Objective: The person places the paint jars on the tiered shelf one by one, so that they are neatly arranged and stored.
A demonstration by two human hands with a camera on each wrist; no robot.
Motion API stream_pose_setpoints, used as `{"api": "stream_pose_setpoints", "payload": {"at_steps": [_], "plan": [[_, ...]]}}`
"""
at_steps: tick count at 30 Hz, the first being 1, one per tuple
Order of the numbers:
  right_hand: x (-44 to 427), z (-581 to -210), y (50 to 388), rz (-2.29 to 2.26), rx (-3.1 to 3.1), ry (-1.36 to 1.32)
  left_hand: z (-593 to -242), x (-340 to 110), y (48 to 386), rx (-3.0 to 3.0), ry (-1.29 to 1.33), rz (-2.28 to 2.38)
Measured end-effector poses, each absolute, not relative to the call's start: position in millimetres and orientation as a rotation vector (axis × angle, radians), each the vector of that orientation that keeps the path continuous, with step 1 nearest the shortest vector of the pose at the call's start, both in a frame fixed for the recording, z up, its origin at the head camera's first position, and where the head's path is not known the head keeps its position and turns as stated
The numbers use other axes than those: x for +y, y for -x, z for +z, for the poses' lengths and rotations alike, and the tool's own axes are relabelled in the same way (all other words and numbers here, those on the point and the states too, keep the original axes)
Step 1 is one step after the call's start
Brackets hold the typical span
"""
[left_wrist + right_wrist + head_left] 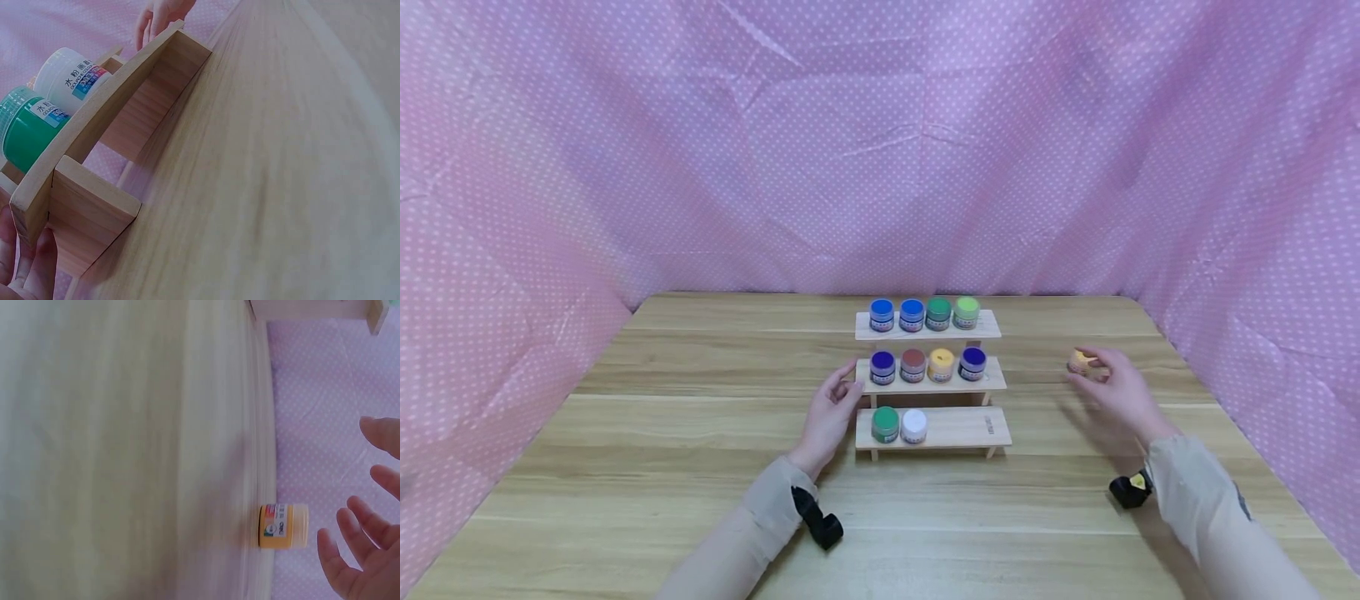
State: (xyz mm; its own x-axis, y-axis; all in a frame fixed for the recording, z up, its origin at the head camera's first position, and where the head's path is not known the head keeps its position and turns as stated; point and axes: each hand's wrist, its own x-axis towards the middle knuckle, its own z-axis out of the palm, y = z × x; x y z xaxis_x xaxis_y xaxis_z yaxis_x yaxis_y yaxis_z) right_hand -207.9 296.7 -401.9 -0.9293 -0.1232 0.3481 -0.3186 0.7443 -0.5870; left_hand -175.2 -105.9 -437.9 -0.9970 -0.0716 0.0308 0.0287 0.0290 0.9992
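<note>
My right hand point(1116, 390) is held around a yellow gouache paint jar point(1079, 362) standing on the table's right side. In the right wrist view its fingers are spread, with a visible gap to the jar point(282, 526). At the left end of a three-step wooden rack point(958, 427), my left hand point(833, 412) rests its fingertips by the middle shelf, fingers loosely bent. On the bottom shelf stand a green jar point(885, 425) and a white jar point(913, 427), both toward the left. In the left wrist view some left fingers point(42, 265) show beside the rack's end.
Purple, brown, yellow and purple jars line the middle shelf point(992, 385). Blue, green and light green jars stand on the top shelf point(989, 325). The wooden table point(685, 433) ends at a pink dotted cloth point(880, 167) behind and at the sides.
</note>
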Motion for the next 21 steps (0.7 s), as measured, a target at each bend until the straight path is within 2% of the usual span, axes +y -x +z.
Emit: {"api": "stream_pose_setpoints", "payload": {"at_steps": [21], "plan": [[310, -401, 237, 0.83, -2.846, -0.265, -439, -105, 176, -2.165, -0.035, -2.127]]}}
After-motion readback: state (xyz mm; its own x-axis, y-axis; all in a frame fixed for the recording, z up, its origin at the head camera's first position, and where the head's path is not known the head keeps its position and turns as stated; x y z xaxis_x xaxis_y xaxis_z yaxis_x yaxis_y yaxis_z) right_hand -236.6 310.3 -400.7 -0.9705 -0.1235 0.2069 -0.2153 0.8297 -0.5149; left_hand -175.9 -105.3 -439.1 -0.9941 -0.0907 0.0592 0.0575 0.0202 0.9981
